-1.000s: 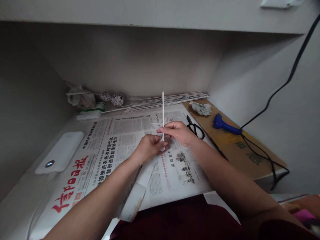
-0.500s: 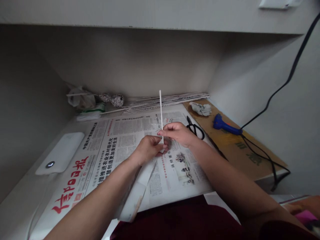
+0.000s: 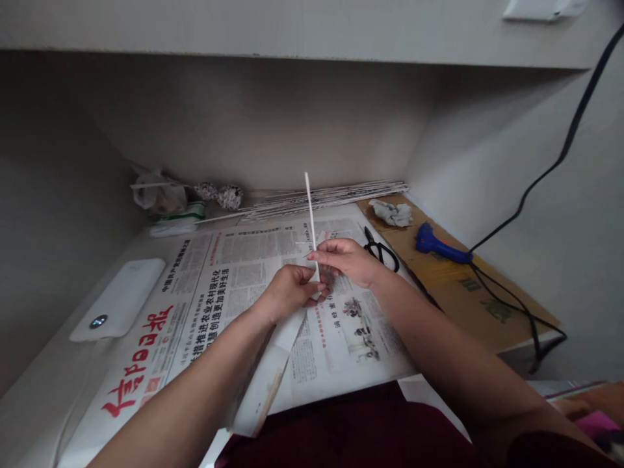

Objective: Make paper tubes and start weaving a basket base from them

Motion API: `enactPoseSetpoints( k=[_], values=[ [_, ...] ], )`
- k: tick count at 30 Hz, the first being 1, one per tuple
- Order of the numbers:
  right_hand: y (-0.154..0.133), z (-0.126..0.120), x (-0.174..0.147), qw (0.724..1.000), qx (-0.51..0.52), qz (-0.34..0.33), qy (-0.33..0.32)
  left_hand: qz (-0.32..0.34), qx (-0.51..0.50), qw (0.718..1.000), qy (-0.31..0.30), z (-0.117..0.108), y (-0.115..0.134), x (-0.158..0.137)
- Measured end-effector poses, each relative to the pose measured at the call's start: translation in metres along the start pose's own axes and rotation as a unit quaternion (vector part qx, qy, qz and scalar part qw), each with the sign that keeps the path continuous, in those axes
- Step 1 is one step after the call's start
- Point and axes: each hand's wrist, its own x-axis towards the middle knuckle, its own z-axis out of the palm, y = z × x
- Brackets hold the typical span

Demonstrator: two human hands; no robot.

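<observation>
A thin white rolled-paper stick (image 3: 310, 211) stands nearly upright between my hands, its top leaning slightly left. My right hand (image 3: 344, 261) pinches it partway up between thumb and fingers. Just below, my left hand (image 3: 295, 289) is closed on the stick's lower end, where it joins a long strip of paper (image 3: 273, 364). That strip slants down under my left forearm toward my lap. Beneath both hands lies a spread newspaper (image 3: 209, 286). Black-handled scissors (image 3: 383, 252) rest right of my right hand.
A blue glue gun (image 3: 441, 244) with a black cord lies on cardboard (image 3: 468, 292) at the right, near crumpled paper (image 3: 391, 212). Several rolled paper sticks (image 3: 351, 192) lie along the back wall. At the left are a white power bank (image 3: 119, 299) and a plastic bag (image 3: 158, 193).
The top of the stick has tipped a little to the left. Both hands keep nearly the same place and grip.
</observation>
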Motion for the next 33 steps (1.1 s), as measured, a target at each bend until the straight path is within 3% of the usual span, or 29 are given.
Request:
enactPoseSetpoints(
  k=[3,6,8,12,17,21,26,30,33],
  values=[
    [0.0005,-0.0009,-0.0002,0.999,-0.01,0.009,-0.045,0.0,0.007,1.0,-0.006,-0.0009,0.0001,-0.0001],
    [0.0015,0.0,0.0001,1.0,0.008,0.008,0.02,-0.001,0.005,1.0,-0.009,-0.0012,-0.0009,0.0003],
    [0.0014,0.0006,-0.0001,0.999,0.016,0.006,0.029,0.001,0.003,1.0,-0.009,-0.0015,-0.0013,0.0006],
    [0.0017,0.0011,-0.0011,0.999,0.002,0.022,-0.046,-0.005,0.001,1.0,-0.009,-0.0018,-0.0009,0.0007],
    [0.0052,0.0023,-0.0005,0.998,0.04,0.027,0.028,-0.006,0.008,1.0,-0.011,-0.001,0.0014,-0.0005],
    [0.0046,-0.0008,0.0006,0.999,0.024,0.031,-0.022,-0.009,0.009,1.0,-0.004,-0.001,0.0021,-0.0012],
    [0.0054,-0.0037,0.0017,0.998,0.025,0.002,0.053,-0.003,0.01,1.0,-0.022,-0.0004,0.0006,-0.0013],
    [0.0067,-0.0047,0.002,0.999,0.037,0.028,-0.019,-0.006,0.016,1.0,-0.022,-0.0003,0.0007,-0.0017],
    [0.0081,-0.0051,0.0031,0.999,0.042,0.018,0.024,-0.003,0.012,1.0,-0.028,-0.0004,0.0001,-0.0019]
  ],
)
